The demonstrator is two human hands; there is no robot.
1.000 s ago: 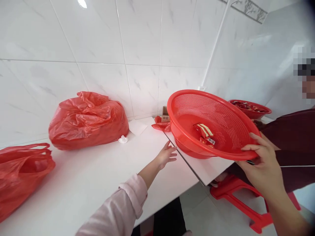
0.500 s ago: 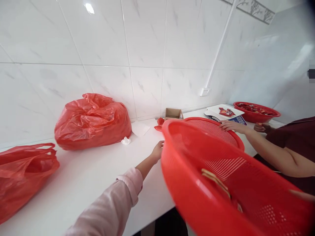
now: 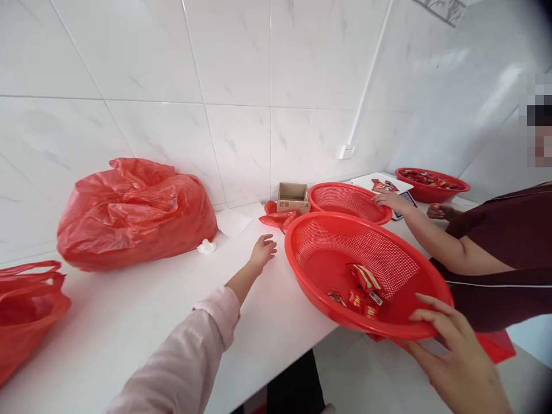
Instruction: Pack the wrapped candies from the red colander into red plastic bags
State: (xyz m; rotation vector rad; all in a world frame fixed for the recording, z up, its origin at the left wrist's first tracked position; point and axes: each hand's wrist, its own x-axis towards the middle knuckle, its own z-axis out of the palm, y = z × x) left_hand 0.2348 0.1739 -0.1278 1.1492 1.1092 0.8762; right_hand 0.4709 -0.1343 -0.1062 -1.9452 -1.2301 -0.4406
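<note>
A red perforated plastic basket (image 3: 310,299) sits at the front edge of the table, its right side out past the edge. Several small red snack packets (image 3: 360,293) and a larger striped packet lie inside it. My right hand (image 3: 461,345) grips the basket's near right rim, fingers over the inside and thumb underneath. To the left of the basket, my left hand (image 3: 264,251) is held above the white table with fingers loosely apart, touching nothing. A red plastic bag (image 3: 280,219) lies just beyond that hand.
A co-worker's hand (image 3: 390,200) rests on a second red basket (image 3: 317,201) behind. A small cardboard box (image 3: 293,205) stands by the wall. A full red bag (image 3: 138,218) and another red bag (image 3: 26,316) occupy the left. A filled red basin (image 3: 431,192) is at far right.
The basket has come down from a raised, tilted position toward the table, and its contents now show. My left hand has come away from beside its rim. My right hand has come into clear view.
</note>
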